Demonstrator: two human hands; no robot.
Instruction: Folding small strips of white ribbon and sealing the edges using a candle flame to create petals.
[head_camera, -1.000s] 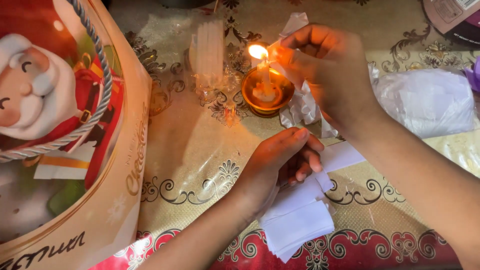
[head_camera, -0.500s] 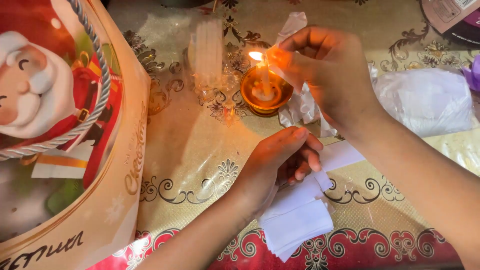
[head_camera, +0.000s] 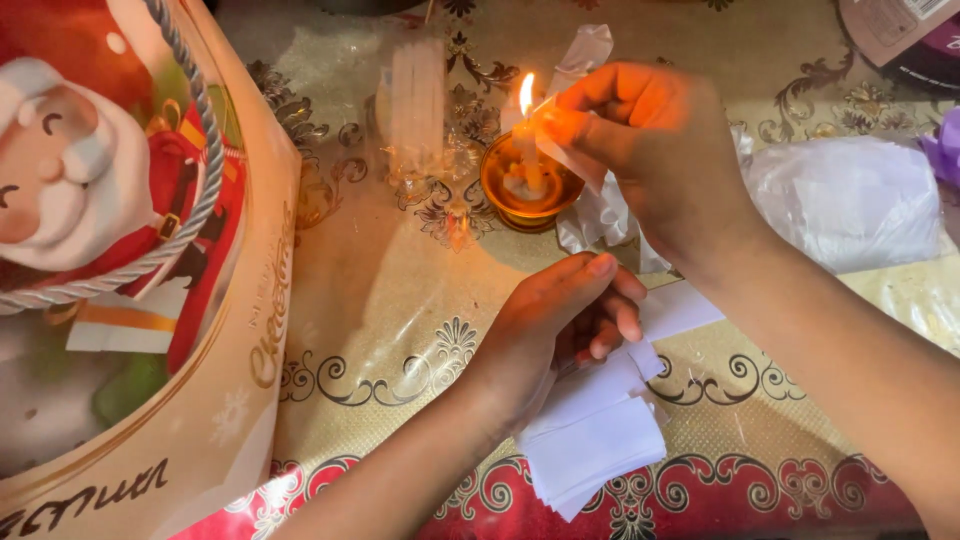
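Observation:
My right hand (head_camera: 655, 165) pinches a thin white strip (head_camera: 560, 150), maybe clear plastic, and holds its edge right beside the flame of a lit candle (head_camera: 526, 97). The candle stands in a small round amber glass holder (head_camera: 530, 190). My left hand (head_camera: 560, 320) rests with curled fingers on a stack of white paper pieces (head_camera: 595, 430) lying on the patterned tablecloth (head_camera: 400, 300). The strip's far end is hidden behind my fingers.
A large gift bag (head_camera: 130, 260) with a bearded red-suited figure and rope handle fills the left side. Clear plastic sleeves (head_camera: 415, 100) stand behind the candle. Crumpled clear plastic bags (head_camera: 850, 200) lie at right, a purple object (head_camera: 945, 150) at the far right edge.
The view has shifted slightly. My right hand stays at the flame with the strip; the flame stands taller now. My left hand has not moved off the paper stack.

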